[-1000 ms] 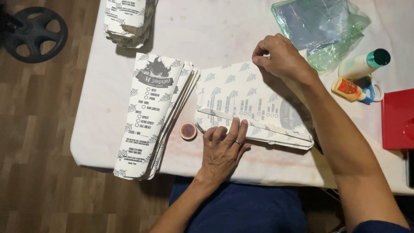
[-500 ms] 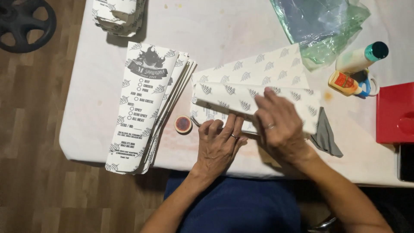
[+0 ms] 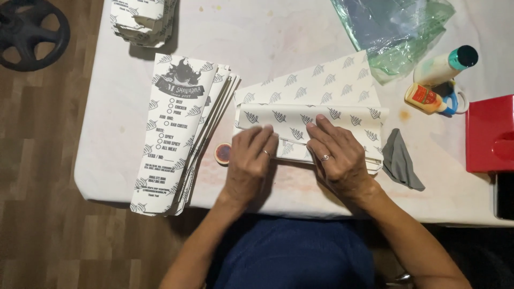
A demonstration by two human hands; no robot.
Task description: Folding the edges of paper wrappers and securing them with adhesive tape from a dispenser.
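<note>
Head view: both hands (image 3: 251, 158) (image 3: 337, 155) press flat on folded paper (image 3: 310, 115), white table (image 3: 107, 134), wood floor (image 3: 37, 176).

A stack of long white paper sleeves (image 3: 176, 134) with grey print lies left on the table. A folded white leaf-patterned sleeve (image 3: 316, 115) sits beside it. A red box (image 3: 488, 134) stands at the right edge, by two glue bottles (image 3: 433, 80).

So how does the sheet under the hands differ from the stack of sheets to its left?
The sheet under the hands is a single one lying crosswise with its near edge folded over; the stack of sheets is many, fanned, flat and lengthwise. The left hand and right hand press on the sheet; nothing touches the stack. Both are white paper with the same grey leaf print.
</note>
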